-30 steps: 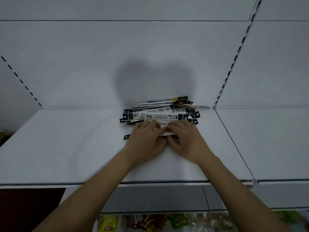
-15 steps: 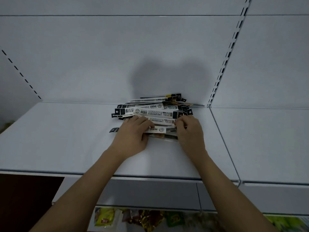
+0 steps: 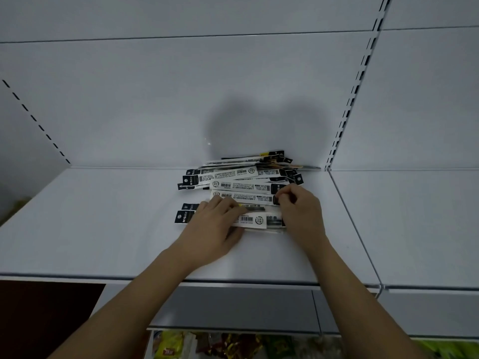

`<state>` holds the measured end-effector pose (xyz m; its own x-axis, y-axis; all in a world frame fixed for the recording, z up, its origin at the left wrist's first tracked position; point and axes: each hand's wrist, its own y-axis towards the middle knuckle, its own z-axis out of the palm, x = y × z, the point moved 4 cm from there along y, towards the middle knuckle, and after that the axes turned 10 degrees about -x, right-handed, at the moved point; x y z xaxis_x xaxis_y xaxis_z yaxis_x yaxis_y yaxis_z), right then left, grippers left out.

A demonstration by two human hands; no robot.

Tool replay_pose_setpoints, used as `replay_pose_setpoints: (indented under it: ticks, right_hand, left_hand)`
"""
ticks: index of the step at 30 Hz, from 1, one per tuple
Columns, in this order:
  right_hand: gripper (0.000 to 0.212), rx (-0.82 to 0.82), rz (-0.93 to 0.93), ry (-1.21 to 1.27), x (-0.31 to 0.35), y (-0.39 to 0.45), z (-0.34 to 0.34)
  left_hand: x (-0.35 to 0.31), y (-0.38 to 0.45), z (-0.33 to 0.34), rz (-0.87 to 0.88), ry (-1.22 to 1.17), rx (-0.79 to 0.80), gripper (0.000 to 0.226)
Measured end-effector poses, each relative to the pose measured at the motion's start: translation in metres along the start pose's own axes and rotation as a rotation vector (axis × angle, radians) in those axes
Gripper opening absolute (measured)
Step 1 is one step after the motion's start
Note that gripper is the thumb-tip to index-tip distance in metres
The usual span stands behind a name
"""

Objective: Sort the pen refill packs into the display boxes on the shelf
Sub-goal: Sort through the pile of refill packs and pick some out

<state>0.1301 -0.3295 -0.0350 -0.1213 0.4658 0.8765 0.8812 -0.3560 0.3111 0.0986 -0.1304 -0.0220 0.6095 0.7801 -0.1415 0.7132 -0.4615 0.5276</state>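
Note:
A loose heap of long white-and-black pen refill packs (image 3: pixel 241 177) lies on the white shelf (image 3: pixel 103 216), against the back panel near the right upright. My left hand (image 3: pixel 215 226) rests flat on the nearest packs (image 3: pixel 250 220), fingers spread over them. My right hand (image 3: pixel 300 211) pinches the black right-hand ends of the front packs between thumb and fingers. No display box shows in this view.
A slotted upright (image 3: pixel 347 110) and a seam split this shelf from the neighbouring shelf (image 3: pixel 414 224) on the right. A second slotted strip (image 3: pixel 33 117) runs along the left wall. Colourful snack packets (image 3: pixel 207 345) sit below the shelf's front edge.
My hands have drawn apart: the right one slid to the packs' right ends, and the left one stayed on the front packs. More of the front packs shows between them.

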Motion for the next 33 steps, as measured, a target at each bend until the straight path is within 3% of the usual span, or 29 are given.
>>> replay_pose_setpoints:
  ticks: [7, 12, 17, 23, 25, 31, 33]
  right_hand:
    - [0.021, -0.012, 0.014, -0.009, 0.005, 0.0, -0.003]
    - [0.021, -0.011, 0.084, -0.031, 0.005, 0.001, -0.004]
    - [0.021, -0.028, 0.088, -0.06, 0.006, 0.001, -0.004]
    - [0.023, -0.028, 0.095, -0.053, 0.008, 0.0, -0.004]
    - [0.023, -0.027, 0.097, -0.056, 0.007, -0.001, -0.004]
    - [0.025, -0.025, 0.092, -0.074, 0.008, -0.002, -0.003]
    - [0.027, -0.027, 0.09, -0.065, 0.012, -0.002, -0.002]
  left_hand:
    - [-0.001, -0.005, -0.003, 0.029, -0.108, -0.033, 0.038]
    - [-0.003, -0.01, -0.006, 0.061, -0.085, 0.031, 0.036]
    - [-0.005, -0.024, -0.016, 0.075, -0.211, 0.188, 0.077]
    - [-0.006, -0.032, -0.021, 0.16, -0.198, 0.307, 0.099]
    - [-0.005, -0.039, -0.022, 0.165, -0.222, 0.278, 0.087]
    - [-0.012, -0.043, -0.022, 0.322, -0.269, 0.16, 0.024]
    - [0.0, -0.028, -0.035, 0.005, -0.629, 0.024, 0.005]
